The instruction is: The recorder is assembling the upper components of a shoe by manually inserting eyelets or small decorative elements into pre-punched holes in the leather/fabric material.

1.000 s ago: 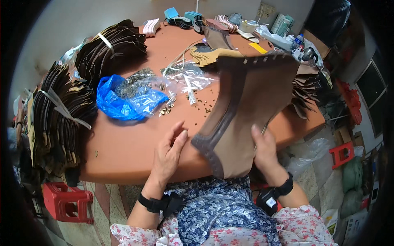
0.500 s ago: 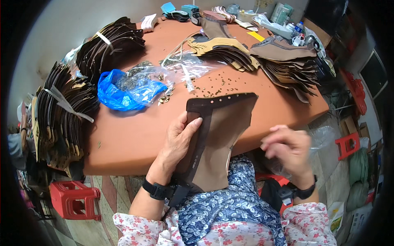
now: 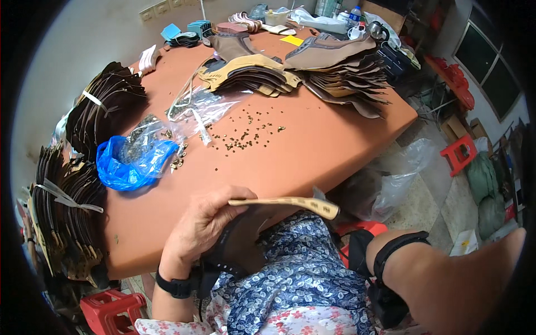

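My left hand (image 3: 209, 215) is closed on a brown boot upper (image 3: 240, 240), gripping it near its top edge, in front of the table. The upper is folded and tilted, with its tan edge turned upward and a row of small holes or eyelets low on its dark side. My right hand (image 3: 497, 262) is off to the far right, away from the upper. It is smeared by motion, and its fingers cannot be made out. Small brass eyelets (image 3: 245, 134) lie scattered on the tabletop beyond my left hand.
On the orange-brown table (image 3: 312, 151) are a blue plastic bag (image 3: 125, 173) and a clear bag (image 3: 215, 109). Tied stacks of dark uppers (image 3: 70, 206) line the left side. More piled uppers (image 3: 346, 72) lie at the back. Red stools (image 3: 114, 310) stand on the floor.
My left hand has lowered the boot upper and turned it from face-up to edge-up. My right hand has swung away to the far right. The view has shifted to the right.
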### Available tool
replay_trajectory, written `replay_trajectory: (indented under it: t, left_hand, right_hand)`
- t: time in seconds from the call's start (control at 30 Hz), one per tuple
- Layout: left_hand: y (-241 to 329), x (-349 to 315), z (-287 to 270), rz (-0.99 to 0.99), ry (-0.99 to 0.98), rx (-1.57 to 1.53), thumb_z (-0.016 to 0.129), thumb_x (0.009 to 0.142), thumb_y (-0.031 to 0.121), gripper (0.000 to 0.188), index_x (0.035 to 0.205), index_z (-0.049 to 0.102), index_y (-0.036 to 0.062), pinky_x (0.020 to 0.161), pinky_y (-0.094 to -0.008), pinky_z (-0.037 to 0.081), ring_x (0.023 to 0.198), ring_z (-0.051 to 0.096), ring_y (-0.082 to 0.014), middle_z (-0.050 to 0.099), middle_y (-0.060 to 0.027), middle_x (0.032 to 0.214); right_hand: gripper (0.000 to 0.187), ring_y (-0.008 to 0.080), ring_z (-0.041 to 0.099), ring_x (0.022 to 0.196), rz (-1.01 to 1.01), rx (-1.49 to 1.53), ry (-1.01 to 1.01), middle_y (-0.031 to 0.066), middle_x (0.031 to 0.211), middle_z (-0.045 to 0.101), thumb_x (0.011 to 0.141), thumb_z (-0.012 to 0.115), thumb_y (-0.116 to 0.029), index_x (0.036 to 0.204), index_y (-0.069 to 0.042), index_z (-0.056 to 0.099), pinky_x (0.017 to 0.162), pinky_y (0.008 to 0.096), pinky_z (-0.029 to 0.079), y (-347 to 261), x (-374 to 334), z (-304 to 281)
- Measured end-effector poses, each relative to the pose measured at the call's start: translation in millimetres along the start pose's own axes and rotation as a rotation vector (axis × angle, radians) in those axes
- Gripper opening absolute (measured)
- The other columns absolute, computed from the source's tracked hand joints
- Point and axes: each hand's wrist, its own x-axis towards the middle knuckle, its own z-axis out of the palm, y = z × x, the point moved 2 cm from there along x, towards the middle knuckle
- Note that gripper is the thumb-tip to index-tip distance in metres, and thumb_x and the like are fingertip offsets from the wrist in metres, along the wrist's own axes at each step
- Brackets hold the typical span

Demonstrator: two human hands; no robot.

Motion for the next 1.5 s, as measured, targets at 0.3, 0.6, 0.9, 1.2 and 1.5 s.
replay_trajectory:
  t: [0.3,0.6,0.9,1.2,1.5]
  left_hand:
    - [-31.7,-2.2,37.7,-0.160,-0.216,0.020,0.061,0.093,0.020,0.024,0.111,0.063,0.0039,0.080,-0.0353,0.051,0.089,0.066,-0.0280,0.068,-0.0146,0.095]
    - [-36.2,-2.9,32.6,-0.274,-0.083,-0.088,0.055,0.097,0.020,0.022,0.103,0.065,0.0014,0.078,-0.0304,0.049,0.084,0.061,-0.0154,0.066,-0.0090,0.087]
    - [-47.4,-5.6,44.0,-0.304,0.170,-0.383,0.054,0.097,0.016,0.023,0.107,0.063,-0.0019,0.077,-0.0287,0.049,0.084,0.060,-0.0121,0.067,-0.0085,0.088]
    - [-47.4,-1.6,39.4,-0.329,0.122,-0.312,0.056,0.096,0.015,0.020,0.104,0.063,-0.0016,0.072,-0.0270,0.048,0.078,0.058,-0.0100,0.065,-0.0045,0.085]
    - [-61.7,-0.3,37.4,-0.403,0.243,-0.406,0.058,0.095,0.014,0.018,0.095,0.064,-0.0030,0.060,-0.0243,0.044,0.068,0.054,-0.0056,0.063,-0.0012,0.074]
  right_hand:
    - [0.018,0.0158,0.058,0.058,0.017,0.024,0.015,0.0051,0.067,0.061,0.086,0.066,-0.018,0.074,-0.005,0.061,0.074,0.0370,0.048,10.0,-5.6,5.6]
    - [0.017,0.0137,0.057,0.062,0.033,0.026,0.047,0.0044,0.072,0.061,0.086,0.065,-0.018,0.076,-0.005,0.060,0.073,0.0354,0.048,22.1,-0.8,-4.9]
    - [0.017,0.0125,0.060,0.069,0.680,-0.902,0.411,0.0059,0.077,0.062,0.091,0.063,-0.017,0.087,0.000,0.063,0.067,0.0300,0.049,92.6,-64.3,-78.8]
    - [0.013,0.0065,0.058,0.072,1.091,-0.641,0.335,0.0028,0.077,0.066,0.092,0.060,-0.008,0.092,0.004,0.066,0.065,0.0240,0.048,134.5,-102.0,-91.3]
    - [0.016,0.0106,0.062,0.070,0.968,-0.870,0.237,0.0056,0.077,0.067,0.090,0.060,-0.012,0.088,0.003,0.065,0.067,0.0286,0.051,170.6,-88.7,-154.9]
